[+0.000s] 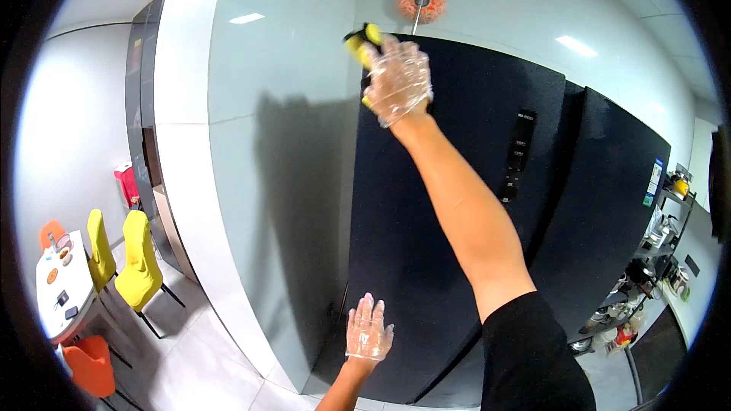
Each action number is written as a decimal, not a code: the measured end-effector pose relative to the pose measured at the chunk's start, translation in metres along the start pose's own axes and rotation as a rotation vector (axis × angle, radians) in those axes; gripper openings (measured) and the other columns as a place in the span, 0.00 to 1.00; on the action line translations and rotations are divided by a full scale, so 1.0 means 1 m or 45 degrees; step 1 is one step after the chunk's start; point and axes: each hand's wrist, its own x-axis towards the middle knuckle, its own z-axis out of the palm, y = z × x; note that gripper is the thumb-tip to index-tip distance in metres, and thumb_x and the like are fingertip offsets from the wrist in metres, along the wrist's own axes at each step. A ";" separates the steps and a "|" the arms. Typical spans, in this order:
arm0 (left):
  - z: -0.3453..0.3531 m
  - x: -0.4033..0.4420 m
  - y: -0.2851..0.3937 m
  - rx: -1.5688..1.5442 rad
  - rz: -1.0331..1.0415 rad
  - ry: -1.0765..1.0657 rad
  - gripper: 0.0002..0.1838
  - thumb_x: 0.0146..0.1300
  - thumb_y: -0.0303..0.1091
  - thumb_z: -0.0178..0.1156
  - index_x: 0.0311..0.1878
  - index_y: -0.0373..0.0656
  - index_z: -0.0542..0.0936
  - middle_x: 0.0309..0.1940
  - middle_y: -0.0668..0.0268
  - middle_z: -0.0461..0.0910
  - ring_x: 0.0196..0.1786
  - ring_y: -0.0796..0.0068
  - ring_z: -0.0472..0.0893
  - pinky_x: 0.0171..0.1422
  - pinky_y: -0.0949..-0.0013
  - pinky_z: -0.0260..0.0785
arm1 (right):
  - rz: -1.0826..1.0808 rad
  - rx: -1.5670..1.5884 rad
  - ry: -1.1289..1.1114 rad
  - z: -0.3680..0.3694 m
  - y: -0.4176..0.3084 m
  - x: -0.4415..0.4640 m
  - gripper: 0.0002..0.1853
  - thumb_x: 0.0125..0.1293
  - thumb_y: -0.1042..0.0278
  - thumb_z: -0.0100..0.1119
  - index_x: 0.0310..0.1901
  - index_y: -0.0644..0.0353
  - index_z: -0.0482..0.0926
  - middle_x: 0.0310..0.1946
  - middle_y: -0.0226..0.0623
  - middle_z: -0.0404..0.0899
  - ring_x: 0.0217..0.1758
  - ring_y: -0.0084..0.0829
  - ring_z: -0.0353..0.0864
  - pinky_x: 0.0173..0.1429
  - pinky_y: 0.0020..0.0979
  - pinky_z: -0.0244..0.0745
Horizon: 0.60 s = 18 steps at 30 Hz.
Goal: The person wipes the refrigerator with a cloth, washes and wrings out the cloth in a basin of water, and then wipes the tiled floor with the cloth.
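My right hand [399, 82], in a clear plastic glove, is raised to the top left corner of a dark refrigerator [449, 137]. Its fingers are closed on a yellow and black cloth [356, 46], which reaches past the fridge's edge near the wall. Lower down, my left hand [369, 331], gloved the same way, is held up with fingers stretched out in front of the fridge's lower left part. Nothing is in it. Above the fridge, an orange fluffy duster head [420, 2] on a metal rod stands against the wall.
A tiled wall [282, 68] adjoins the fridge on the left. At the far left are a white table [76, 289], yellow chairs [138, 262] and an orange chair [90, 365]. Shelves with kitchen items [659, 240] stand at the right, beyond the fridge.
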 end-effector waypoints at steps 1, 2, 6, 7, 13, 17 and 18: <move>0.003 -0.001 0.002 0.002 -0.015 -0.018 0.37 0.60 0.42 0.70 0.71 0.38 0.73 0.77 0.42 0.63 0.78 0.44 0.65 0.80 0.40 0.56 | -0.111 0.071 -0.026 -0.001 -0.013 -0.006 0.21 0.66 0.59 0.66 0.61 0.51 0.80 0.60 0.39 0.75 0.56 0.39 0.77 0.59 0.43 0.73; 0.005 -0.005 0.006 -0.003 -0.032 -0.047 0.37 0.60 0.42 0.69 0.71 0.38 0.73 0.78 0.42 0.62 0.79 0.45 0.65 0.80 0.40 0.56 | -0.184 0.177 -0.086 0.001 -0.027 -0.019 0.15 0.68 0.64 0.61 0.54 0.57 0.82 0.51 0.39 0.79 0.51 0.37 0.78 0.54 0.41 0.75; 0.010 -0.011 0.018 -0.052 -0.074 -0.052 0.38 0.60 0.42 0.69 0.71 0.36 0.72 0.78 0.41 0.62 0.79 0.44 0.64 0.81 0.41 0.55 | -0.734 0.310 -0.513 0.001 -0.079 -0.135 0.08 0.64 0.68 0.59 0.34 0.58 0.87 0.40 0.38 0.82 0.48 0.36 0.80 0.50 0.38 0.76; 0.010 -0.012 0.021 -0.055 -0.072 -0.063 0.38 0.60 0.42 0.70 0.71 0.35 0.72 0.77 0.41 0.62 0.79 0.44 0.64 0.81 0.40 0.55 | -0.829 0.483 -0.669 0.007 -0.082 -0.173 0.08 0.64 0.66 0.61 0.32 0.57 0.88 0.41 0.38 0.82 0.50 0.36 0.81 0.54 0.39 0.77; -0.002 0.013 0.042 -0.082 -0.069 -0.071 0.41 0.63 0.39 0.70 0.76 0.35 0.65 0.79 0.41 0.59 0.82 0.45 0.59 0.84 0.42 0.50 | -0.843 0.261 -0.514 -0.062 0.042 -0.158 0.09 0.64 0.65 0.63 0.43 0.55 0.86 0.46 0.36 0.81 0.50 0.35 0.83 0.48 0.39 0.80; -0.018 0.035 0.044 -0.086 -0.066 -0.086 0.45 0.64 0.41 0.69 0.79 0.35 0.60 0.81 0.42 0.55 0.84 0.45 0.55 0.85 0.44 0.47 | -0.131 -0.136 -0.260 -0.116 0.144 -0.103 0.29 0.57 0.61 0.71 0.64 0.49 0.80 0.62 0.43 0.78 0.54 0.44 0.81 0.56 0.45 0.81; -0.016 0.037 0.043 -0.099 -0.067 -0.106 0.45 0.64 0.42 0.69 0.79 0.34 0.59 0.81 0.42 0.54 0.84 0.45 0.54 0.85 0.44 0.46 | 0.044 -0.309 -0.176 -0.125 0.162 -0.097 0.34 0.56 0.61 0.73 0.68 0.50 0.79 0.65 0.45 0.76 0.56 0.45 0.80 0.58 0.45 0.80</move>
